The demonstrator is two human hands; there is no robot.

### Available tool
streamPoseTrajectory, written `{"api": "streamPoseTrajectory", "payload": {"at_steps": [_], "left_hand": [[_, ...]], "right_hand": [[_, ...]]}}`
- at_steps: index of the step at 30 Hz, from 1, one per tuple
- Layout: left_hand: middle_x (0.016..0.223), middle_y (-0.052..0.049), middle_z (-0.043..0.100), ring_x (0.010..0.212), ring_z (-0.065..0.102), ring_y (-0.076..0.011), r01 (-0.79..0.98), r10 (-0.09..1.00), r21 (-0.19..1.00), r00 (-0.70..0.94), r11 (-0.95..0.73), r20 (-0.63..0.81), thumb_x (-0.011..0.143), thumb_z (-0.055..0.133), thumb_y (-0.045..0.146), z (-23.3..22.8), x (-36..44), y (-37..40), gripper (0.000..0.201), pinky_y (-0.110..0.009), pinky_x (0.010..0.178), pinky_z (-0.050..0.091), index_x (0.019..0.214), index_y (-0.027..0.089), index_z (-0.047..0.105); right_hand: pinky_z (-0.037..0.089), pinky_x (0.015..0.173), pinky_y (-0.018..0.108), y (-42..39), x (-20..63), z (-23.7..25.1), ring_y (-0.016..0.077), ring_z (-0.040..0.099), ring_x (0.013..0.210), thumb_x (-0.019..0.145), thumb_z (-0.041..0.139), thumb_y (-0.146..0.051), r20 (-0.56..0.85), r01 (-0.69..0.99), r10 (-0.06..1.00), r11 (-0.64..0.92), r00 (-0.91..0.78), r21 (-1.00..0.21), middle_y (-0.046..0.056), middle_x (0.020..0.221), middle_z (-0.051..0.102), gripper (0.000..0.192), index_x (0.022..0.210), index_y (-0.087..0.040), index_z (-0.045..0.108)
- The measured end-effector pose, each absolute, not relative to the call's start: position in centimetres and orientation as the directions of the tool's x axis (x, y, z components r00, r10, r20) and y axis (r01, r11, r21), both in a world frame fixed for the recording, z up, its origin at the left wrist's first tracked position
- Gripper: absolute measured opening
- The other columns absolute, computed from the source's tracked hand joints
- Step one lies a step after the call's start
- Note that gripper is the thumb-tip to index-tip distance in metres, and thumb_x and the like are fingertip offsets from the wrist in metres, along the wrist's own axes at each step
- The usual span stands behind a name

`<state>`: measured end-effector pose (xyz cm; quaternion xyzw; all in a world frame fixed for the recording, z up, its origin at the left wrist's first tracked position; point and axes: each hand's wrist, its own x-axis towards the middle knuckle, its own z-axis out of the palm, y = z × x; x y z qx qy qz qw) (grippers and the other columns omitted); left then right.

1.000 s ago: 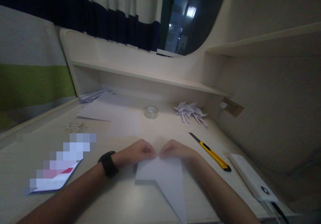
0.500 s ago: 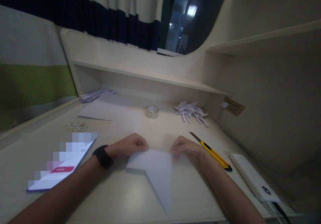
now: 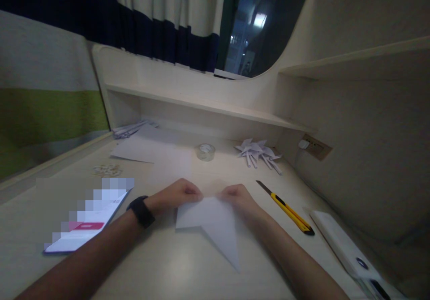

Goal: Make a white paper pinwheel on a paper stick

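Observation:
Between my hands is a sheet of white paper (image 3: 211, 217), partly folded, with a long point reaching toward me and a notch on its near side. My left hand (image 3: 183, 192), with a black watch on the wrist, pinches the paper's far edge. My right hand (image 3: 237, 197) is closed on the same edge a little to the right; its fingertips are slightly blurred. To the right of my right hand lies a yellow utility knife (image 3: 290, 212) with its blade out, touched by neither hand.
White paper sheets (image 3: 144, 145) lie at the back left beside rolled paper sticks (image 3: 131, 130). A tape roll (image 3: 205, 152) stands mid-desk, paper pinwheels (image 3: 255, 150) at the back right. A tablet (image 3: 87, 228) and small white pieces (image 3: 106, 170) lie left, a white power strip (image 3: 342, 242) right.
My right hand has moved left along the paper's far edge, closer to my left hand. The paper's long point has swung slightly to the right and up. The camera view has shifted a little.

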<state>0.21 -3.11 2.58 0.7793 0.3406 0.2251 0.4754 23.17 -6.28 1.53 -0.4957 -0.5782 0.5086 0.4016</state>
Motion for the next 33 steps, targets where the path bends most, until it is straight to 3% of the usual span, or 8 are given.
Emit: {"api": "streamPoseTrajectory", "payload": {"at_steps": [8,12,18,22,25,28,31,33], "left_hand": [[0.065,-0.005,0.066,0.058,0.053,-0.0141,0.254,0.782,0.949,0.624,-0.189,-0.012,0.073,0.067,0.042,1.9,0.6,-3.5,0.033,-0.023,0.052,0.036,0.075,0.010,0.073],[0.061,-0.004,0.064,0.055,0.052,-0.0127,0.246,0.788,0.949,0.616,-0.199,0.006,0.074,0.067,0.040,1.8,0.2,-3.1,0.031,-0.022,0.050,0.036,0.071,0.010,0.072],[0.064,-0.007,0.067,0.057,0.060,-0.0153,0.248,0.788,0.967,0.606,-0.062,-0.105,0.070,0.068,0.035,2.6,-0.6,-3.0,0.027,-0.026,0.054,0.046,0.074,0.009,0.072],[0.061,-0.006,0.067,0.056,0.059,-0.0145,0.286,0.817,0.955,0.567,-0.077,-0.104,0.072,0.064,0.030,3.0,-1.1,-2.9,0.021,-0.025,0.055,0.045,0.068,0.010,0.070],[0.063,-0.007,0.068,0.057,0.060,-0.0165,0.374,0.917,0.917,0.399,-0.139,-0.023,0.077,0.058,0.034,2.8,-1.2,-2.5,0.027,-0.028,0.057,0.047,0.067,0.011,0.069],[0.084,-0.010,0.072,0.076,0.065,-0.0221,0.501,0.945,0.808,0.259,-0.309,0.201,0.083,0.052,0.043,2.3,-0.7,-2.5,0.035,-0.035,0.071,0.050,0.085,0.014,0.071],[0.121,-0.011,0.062,0.110,0.056,-0.0263,0.540,0.799,0.588,0.398,-0.602,0.452,0.079,0.058,0.053,1.8,0.3,-3.4,0.050,-0.042,0.095,0.041,0.115,0.019,0.062],[0.136,-0.012,0.050,0.123,0.045,-0.0283,0.491,0.656,0.435,0.567,-0.755,0.498,0.071,0.066,0.059,1.4,0.9,-4.2,0.072,-0.044,0.104,0.033,0.130,0.020,0.050]], "right_hand": [[0.031,0.046,0.023,-6.3,23.1,1.3,0.0093,0.043,0.047,0.062,0.074,-0.044,0.012,0.230,0.989,0.045,-0.144,-0.972,0.000,0.051,0.057,0.032,0.059,-0.013,0.067],[0.030,0.045,0.022,-6.1,24.0,1.7,0.0091,0.044,0.045,0.062,0.075,-0.044,0.000,0.203,0.992,0.026,-0.126,-0.979,-0.001,0.049,0.055,0.032,0.057,-0.013,0.066],[0.030,0.044,0.023,-6.1,25.5,2.5,0.0099,0.046,0.045,0.060,0.078,-0.042,-0.051,0.134,0.991,-0.035,-0.120,-0.990,0.000,0.051,0.058,0.031,0.059,-0.013,0.067],[0.027,0.044,0.022,-5.5,26.2,2.5,0.0085,0.044,0.044,0.057,0.080,-0.040,-0.056,0.110,0.995,-0.046,-0.087,-0.993,-0.001,0.049,0.056,0.031,0.057,-0.013,0.066],[0.028,0.045,0.023,-5.0,26.4,2.0,0.0091,0.045,0.046,0.057,0.080,-0.041,-0.057,0.091,0.997,-0.052,-0.055,-0.995,-0.001,0.051,0.058,0.031,0.058,-0.013,0.066],[0.029,0.047,0.023,-4.7,26.3,1.3,0.0101,0.047,0.048,0.057,0.080,-0.042,-0.062,0.064,0.997,-0.060,-0.038,-0.996,0.000,0.053,0.060,0.032,0.060,-0.013,0.067],[0.030,0.049,0.024,-4.7,25.9,0.7,0.0107,0.048,0.049,0.057,0.080,-0.043,-0.072,0.049,0.996,-0.070,-0.045,-0.996,0.000,0.055,0.061,0.033,0.062,-0.013,0.067],[0.031,0.049,0.024,-4.9,25.4,0.5,0.0106,0.048,0.050,0.057,0.080,-0.043,-0.082,0.035,0.995,-0.079,-0.066,-0.996,0.000,0.056,0.061,0.033,0.063,-0.013,0.067]]}}
